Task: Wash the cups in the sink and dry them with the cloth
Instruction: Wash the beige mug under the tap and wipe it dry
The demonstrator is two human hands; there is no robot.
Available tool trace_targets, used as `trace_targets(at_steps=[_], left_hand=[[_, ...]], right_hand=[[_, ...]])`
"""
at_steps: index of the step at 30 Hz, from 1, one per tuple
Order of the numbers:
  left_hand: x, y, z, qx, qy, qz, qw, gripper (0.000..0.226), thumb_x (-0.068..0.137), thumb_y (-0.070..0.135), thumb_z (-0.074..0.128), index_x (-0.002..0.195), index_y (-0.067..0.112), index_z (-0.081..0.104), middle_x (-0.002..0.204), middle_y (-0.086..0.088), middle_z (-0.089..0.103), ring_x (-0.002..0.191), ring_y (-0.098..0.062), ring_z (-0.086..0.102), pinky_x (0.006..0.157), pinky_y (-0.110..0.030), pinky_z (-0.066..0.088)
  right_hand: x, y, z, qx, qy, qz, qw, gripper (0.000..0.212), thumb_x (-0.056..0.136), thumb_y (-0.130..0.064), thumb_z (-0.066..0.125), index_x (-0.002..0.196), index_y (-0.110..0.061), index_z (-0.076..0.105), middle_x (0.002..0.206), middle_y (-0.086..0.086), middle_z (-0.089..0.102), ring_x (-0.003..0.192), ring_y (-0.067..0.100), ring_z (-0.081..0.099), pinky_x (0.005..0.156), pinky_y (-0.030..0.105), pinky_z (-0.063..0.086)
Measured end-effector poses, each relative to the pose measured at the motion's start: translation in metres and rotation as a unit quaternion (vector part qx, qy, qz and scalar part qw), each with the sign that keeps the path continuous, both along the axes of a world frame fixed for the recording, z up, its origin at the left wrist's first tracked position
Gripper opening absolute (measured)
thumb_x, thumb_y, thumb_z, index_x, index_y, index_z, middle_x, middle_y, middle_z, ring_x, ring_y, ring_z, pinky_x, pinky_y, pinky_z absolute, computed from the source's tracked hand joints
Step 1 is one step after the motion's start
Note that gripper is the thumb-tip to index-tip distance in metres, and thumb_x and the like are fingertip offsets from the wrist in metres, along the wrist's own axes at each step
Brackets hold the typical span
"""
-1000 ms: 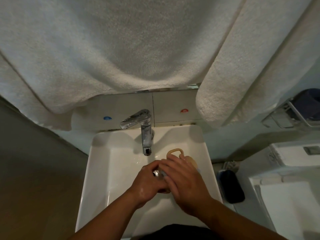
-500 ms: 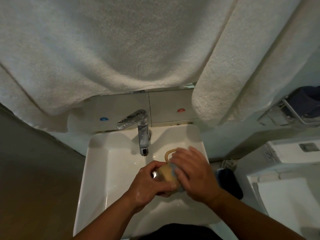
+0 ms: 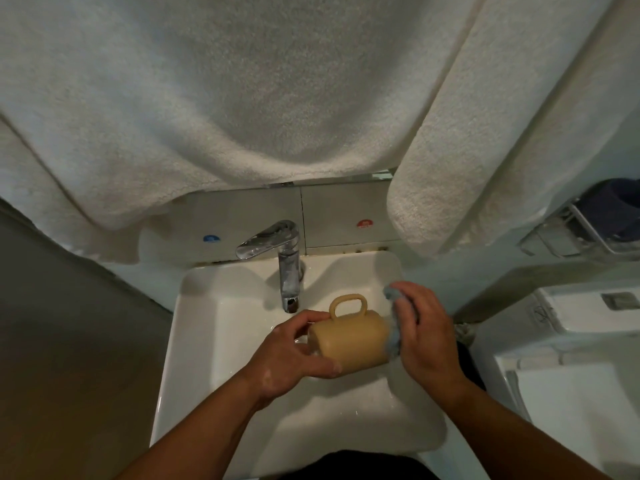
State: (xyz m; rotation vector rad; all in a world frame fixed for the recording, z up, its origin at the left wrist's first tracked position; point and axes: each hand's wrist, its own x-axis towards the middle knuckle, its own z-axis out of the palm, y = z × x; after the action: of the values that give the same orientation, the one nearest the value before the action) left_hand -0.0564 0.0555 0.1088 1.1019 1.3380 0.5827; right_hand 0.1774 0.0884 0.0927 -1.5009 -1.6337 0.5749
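Note:
A tan cup [image 3: 349, 337] lies on its side over the white sink [image 3: 214, 341], handle pointing up toward the tap. My left hand [image 3: 294, 358] grips the cup's left end. My right hand [image 3: 422, 330] presses a light blue cloth [image 3: 393, 318] against the cup's right end; most of the cloth is hidden under the palm. The chrome tap [image 3: 287, 268] stands just behind the cup, and no stream of water shows from it.
Large white towels [image 3: 242, 98] hang overhead and a second one [image 3: 485, 150] at the right. A wire rack [image 3: 588, 233] holds dark items at right. A white toilet tank [image 3: 588, 306] stands to the right, with a dark object on the floor beside the sink.
My right hand has slid with the cloth from over the cup's side to its right end, uncovering the cup's body. My left hand still holds the cup's left end.

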Motion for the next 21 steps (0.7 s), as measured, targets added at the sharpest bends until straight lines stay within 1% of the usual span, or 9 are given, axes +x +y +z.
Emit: trace_targets(at_steps=[2, 4, 6, 7, 9, 15, 17, 19, 21], left_hand=[[-0.004, 0.003, -0.001, 0.017, 0.056, -0.038, 0.998, 0.077, 0.062, 0.026, 0.096, 0.121, 0.054, 0.056, 0.126, 0.015, 0.054, 0.108, -0.014, 0.062, 0.083, -0.03, 0.06], [-0.002, 0.006, -0.001, 0.028, 0.075, -0.056, 0.995, 0.079, 0.061, 0.029, 0.096, 0.125, 0.052, 0.056, 0.122, 0.016, 0.058, 0.105, -0.011, 0.062, 0.082, -0.028, 0.06], [0.003, 0.008, 0.001, 0.044, 0.064, -0.058, 0.995, 0.075, 0.057, 0.03, 0.095, 0.122, 0.047, 0.062, 0.114, 0.013, 0.068, 0.098, -0.012, 0.068, 0.082, -0.032, 0.061], [0.005, 0.009, 0.002, 0.057, 0.066, -0.061, 0.994, 0.072, 0.054, 0.034, 0.094, 0.12, 0.044, 0.064, 0.11, 0.013, 0.071, 0.095, -0.012, 0.069, 0.082, -0.034, 0.062], [0.007, 0.007, 0.003, 0.088, 0.082, -0.077, 0.99, 0.072, 0.052, 0.042, 0.092, 0.119, 0.041, 0.066, 0.105, 0.017, 0.072, 0.094, -0.011, 0.07, 0.082, -0.035, 0.062], [0.013, -0.003, 0.0, 0.137, 0.108, -0.073, 0.982, 0.084, 0.056, 0.029, 0.095, 0.12, 0.063, 0.052, 0.115, 0.027, 0.063, 0.103, -0.004, 0.064, 0.082, -0.027, 0.06], [0.015, -0.003, -0.002, 0.121, 0.088, -0.065, 0.987, 0.091, 0.06, 0.025, 0.094, 0.131, 0.06, 0.048, 0.124, 0.026, 0.058, 0.107, -0.008, 0.064, 0.081, -0.026, 0.06], [0.017, -0.003, -0.003, 0.046, 0.036, -0.051, 0.997, 0.093, 0.061, 0.036, 0.093, 0.139, 0.052, 0.045, 0.13, 0.017, 0.056, 0.11, -0.014, 0.065, 0.079, -0.028, 0.061], [0.019, -0.001, -0.001, -0.002, 0.018, -0.023, 1.0, 0.078, 0.058, 0.047, 0.091, 0.128, 0.038, 0.058, 0.122, 0.005, 0.063, 0.102, -0.019, 0.069, 0.075, -0.036, 0.064]], right_hand=[[-0.004, 0.006, 0.014, 0.019, 0.003, -0.016, 1.0, 0.023, 0.101, -0.035, 0.044, 0.118, -0.032, 0.059, 0.115, -0.01, 0.06, 0.108, -0.011, 0.053, 0.093, 0.015, 0.048], [-0.02, 0.004, 0.029, 0.02, -0.018, 0.063, 0.998, 0.032, 0.099, -0.043, 0.044, 0.122, -0.029, 0.061, 0.121, -0.011, 0.057, 0.112, -0.012, 0.049, 0.094, 0.005, 0.039], [-0.038, 0.0, 0.029, 0.028, -0.083, 0.165, 0.982, 0.036, 0.097, -0.045, 0.048, 0.121, -0.025, 0.064, 0.125, -0.011, 0.053, 0.114, -0.006, 0.049, 0.098, 0.009, 0.039], [-0.043, -0.001, 0.023, 0.053, -0.135, 0.2, 0.969, 0.033, 0.096, -0.044, 0.051, 0.118, -0.024, 0.066, 0.123, -0.007, 0.056, 0.112, 0.002, 0.052, 0.096, 0.018, 0.045], [-0.041, 0.004, 0.011, 0.092, -0.199, 0.219, 0.951, 0.029, 0.095, -0.044, 0.056, 0.109, -0.022, 0.069, 0.109, -0.003, 0.062, 0.098, 0.012, 0.056, 0.083, 0.031, 0.052], [-0.031, 0.01, 0.01, 0.074, -0.134, 0.088, 0.984, 0.038, 0.085, -0.054, 0.057, 0.066, -0.021, 0.061, 0.063, -0.009, 0.057, 0.059, 0.005, 0.049, 0.056, 0.017, 0.036], [-0.032, 0.011, 0.011, 0.085, -0.128, 0.076, 0.985, 0.039, 0.083, -0.054, 0.058, 0.062, -0.021, 0.06, 0.058, -0.009, 0.056, 0.053, 0.005, 0.048, 0.052, 0.015, 0.036], [-0.03, 0.012, 0.01, 0.113, -0.13, 0.076, 0.982, 0.039, 0.082, -0.052, 0.06, 0.061, -0.019, 0.06, 0.057, -0.007, 0.057, 0.052, 0.007, 0.049, 0.051, 0.021, 0.041], [-0.029, 0.011, 0.008, 0.15, -0.147, 0.099, 0.973, 0.038, 0.082, -0.05, 0.062, 0.061, -0.018, 0.061, 0.058, -0.005, 0.058, 0.054, 0.01, 0.05, 0.054, 0.025, 0.043]])
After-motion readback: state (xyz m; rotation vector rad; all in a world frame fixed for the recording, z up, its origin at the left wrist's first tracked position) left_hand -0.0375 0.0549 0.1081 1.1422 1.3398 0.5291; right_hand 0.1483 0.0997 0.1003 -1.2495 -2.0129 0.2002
